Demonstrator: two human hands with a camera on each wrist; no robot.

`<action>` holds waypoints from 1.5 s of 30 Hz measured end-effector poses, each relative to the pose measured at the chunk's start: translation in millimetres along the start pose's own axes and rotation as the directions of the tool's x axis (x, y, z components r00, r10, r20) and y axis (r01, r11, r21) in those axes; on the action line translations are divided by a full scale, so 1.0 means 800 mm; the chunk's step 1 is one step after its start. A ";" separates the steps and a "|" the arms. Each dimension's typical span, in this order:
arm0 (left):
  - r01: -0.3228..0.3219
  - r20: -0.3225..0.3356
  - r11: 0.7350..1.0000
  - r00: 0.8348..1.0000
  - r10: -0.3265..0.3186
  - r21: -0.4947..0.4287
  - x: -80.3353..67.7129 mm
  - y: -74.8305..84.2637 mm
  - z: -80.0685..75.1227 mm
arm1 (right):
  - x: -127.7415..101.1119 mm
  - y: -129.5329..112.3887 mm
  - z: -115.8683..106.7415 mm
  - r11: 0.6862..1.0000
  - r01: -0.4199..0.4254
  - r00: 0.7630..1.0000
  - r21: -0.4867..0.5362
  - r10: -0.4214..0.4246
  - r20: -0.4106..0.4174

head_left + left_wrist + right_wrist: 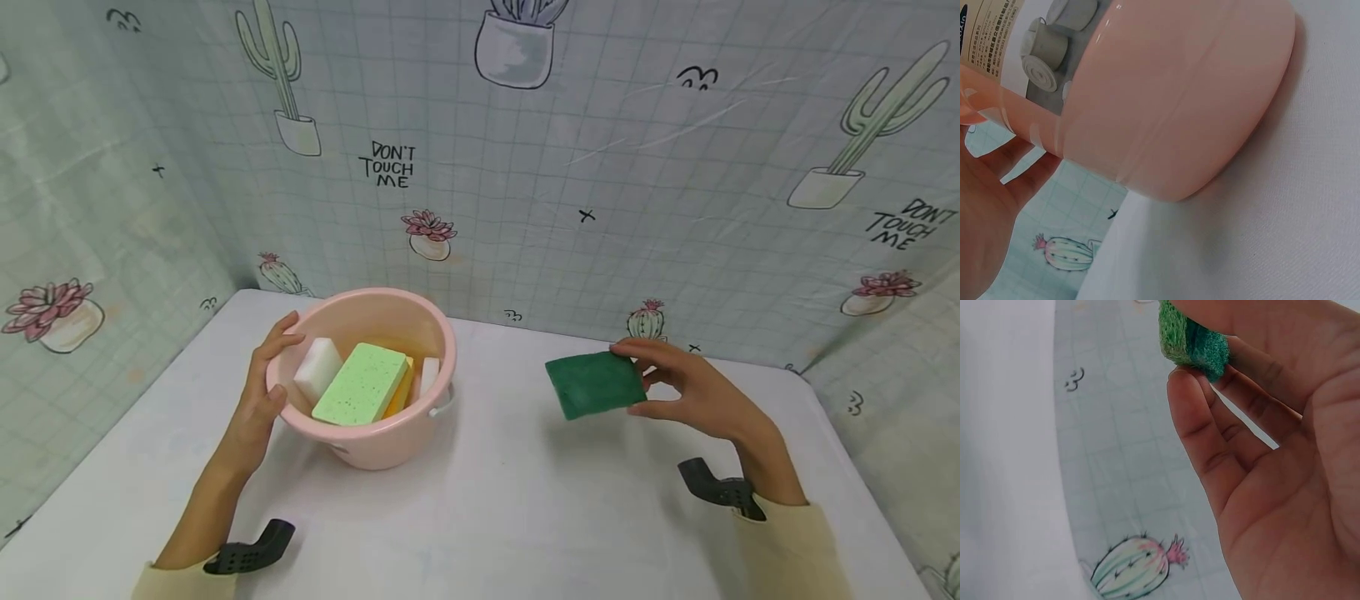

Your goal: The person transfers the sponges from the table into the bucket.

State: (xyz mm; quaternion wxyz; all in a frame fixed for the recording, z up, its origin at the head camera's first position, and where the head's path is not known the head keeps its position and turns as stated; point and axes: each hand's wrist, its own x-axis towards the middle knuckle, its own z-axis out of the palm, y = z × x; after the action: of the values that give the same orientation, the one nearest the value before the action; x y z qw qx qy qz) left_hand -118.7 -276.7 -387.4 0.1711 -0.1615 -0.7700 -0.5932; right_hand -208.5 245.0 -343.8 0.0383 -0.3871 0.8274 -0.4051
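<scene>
A pink plastic bucket (442,350) stands on the white table (510,492), left of centre. Inside lie a light green sponge (362,383), a white sponge (318,369), a yellow one (401,392) and another white piece (430,374). My left hand (266,392) grips the bucket's left rim, thumb inside; the left wrist view shows the bucket wall (1172,106) close up. My right hand (675,387) pinches a dark green scouring pad (595,383) by its right edge, above the table to the right of the bucket. The pad's corner (1194,337) shows between fingers and thumb.
A cactus-print cloth backdrop (585,167) walls in the table on three sides. The bucket's metal handle (442,407) hangs on its right side. Bare table surface lies between the bucket and the pad and along the front.
</scene>
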 end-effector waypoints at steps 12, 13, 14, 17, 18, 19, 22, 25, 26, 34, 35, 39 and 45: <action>-0.005 -0.008 0.999 1.000 0.004 -0.042 0.000 -0.008 -0.002 | 0.064 -0.055 0.003 0.987 0.137 0.988 0.077 -0.142 0.064; -0.001 -0.007 0.999 1.000 0.001 -0.038 0.000 -0.007 -0.002 | 0.069 -0.062 0.004 0.984 0.155 0.985 0.083 -0.160 0.063; 0.000 -0.007 0.999 1.000 0.000 -0.033 0.000 -0.007 -0.002 | 0.073 -0.070 0.005 0.983 0.163 0.984 0.090 -0.168 0.062; 0.003 -0.009 1.000 1.000 -0.003 -0.030 0.000 -0.007 -0.002 | 0.085 -0.085 0.009 0.976 0.187 0.979 0.115 -0.195 0.064; 0.003 -0.010 0.999 1.000 -0.003 -0.035 0.000 -0.006 -0.002 | 0.089 -0.085 0.010 0.975 0.187 0.978 0.118 -0.196 0.067; 0.003 -0.010 0.999 1.000 -0.004 -0.038 0.000 -0.006 -0.002 | 0.093 -0.085 0.012 0.975 0.190 0.978 0.119 -0.199 0.068; 0.000 -0.010 0.999 1.000 0.000 -0.048 0.000 -0.005 -0.002 | 0.107 -0.079 0.015 0.974 0.196 0.975 0.116 -0.206 0.088; -0.005 -0.006 0.999 1.000 0.005 -0.052 0.000 -0.003 -0.001 | 0.121 -0.077 0.017 0.972 0.205 0.970 0.116 -0.218 0.110; -0.005 -0.005 0.999 1.000 0.005 -0.051 0.000 -0.002 -0.001 | 0.126 -0.078 0.017 0.971 0.210 0.968 0.114 -0.223 0.117; 0.003 -0.002 0.999 1.000 -0.003 -0.037 -0.001 0.003 -0.001 | 0.168 -0.099 0.031 0.961 0.253 0.949 0.112 -0.269 0.164; 0.004 -0.003 0.999 1.000 -0.004 -0.037 -0.001 0.003 -0.001 | 0.174 -0.101 0.034 0.959 0.259 0.946 0.110 -0.275 0.169; 0.001 -0.001 0.999 1.000 -0.001 -0.046 -0.001 0.001 -0.001 | 0.191 -0.109 0.045 0.954 0.287 0.937 0.092 -0.299 0.181; -0.007 -0.001 0.999 1.000 0.007 -0.038 0.000 -0.002 -0.001 | 0.209 -0.120 0.060 0.948 0.303 0.931 0.095 -0.316 0.184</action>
State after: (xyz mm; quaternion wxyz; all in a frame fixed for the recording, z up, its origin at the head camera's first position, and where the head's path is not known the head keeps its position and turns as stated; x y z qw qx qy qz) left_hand -119.1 -277.8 -388.5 0.1704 -0.1672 -0.7579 -0.6072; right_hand -248.6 66.4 -266.8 0.0681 -0.5494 0.7345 -0.3924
